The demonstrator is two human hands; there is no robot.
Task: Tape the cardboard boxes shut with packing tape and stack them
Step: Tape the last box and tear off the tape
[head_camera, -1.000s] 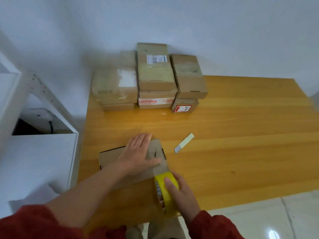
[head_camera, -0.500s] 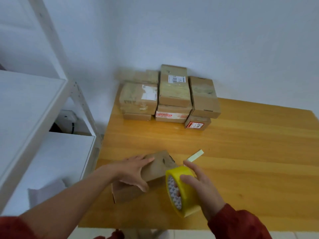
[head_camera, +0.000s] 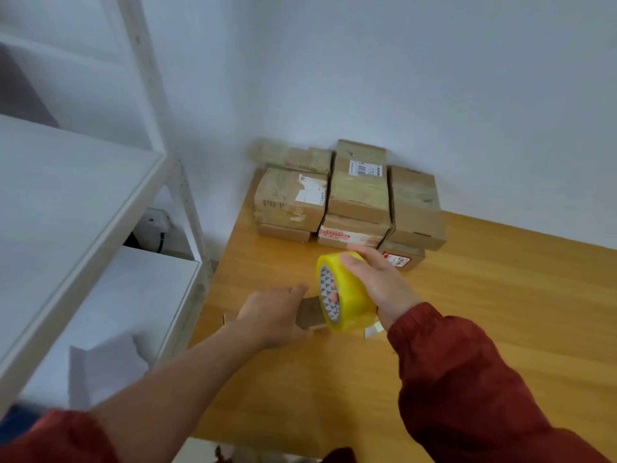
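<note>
Yellow tape roll (head_camera: pixel 345 297) held over a small cardboard box (head_camera: pixel 309 310) on the bench (head_camera: pixel 500 312)

The left hand (head_camera: pixel 273 315) grips the box, fingers curled over its top; the right hand (head_camera: pixel 380 285) clasps the roll, upright on edge at the box's right end — core facing left; taped boxes (head_camera: pixel 357 195) sit stacked at the far-left corner, against the wall (head_camera: pixel 400 78).

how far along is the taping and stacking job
Done: a stack of boxes sits by the wall. In hand: left hand holds a box while right hand holds the tape roll by it. Left: that box is not yet stacked; its seal is hidden.
</note>
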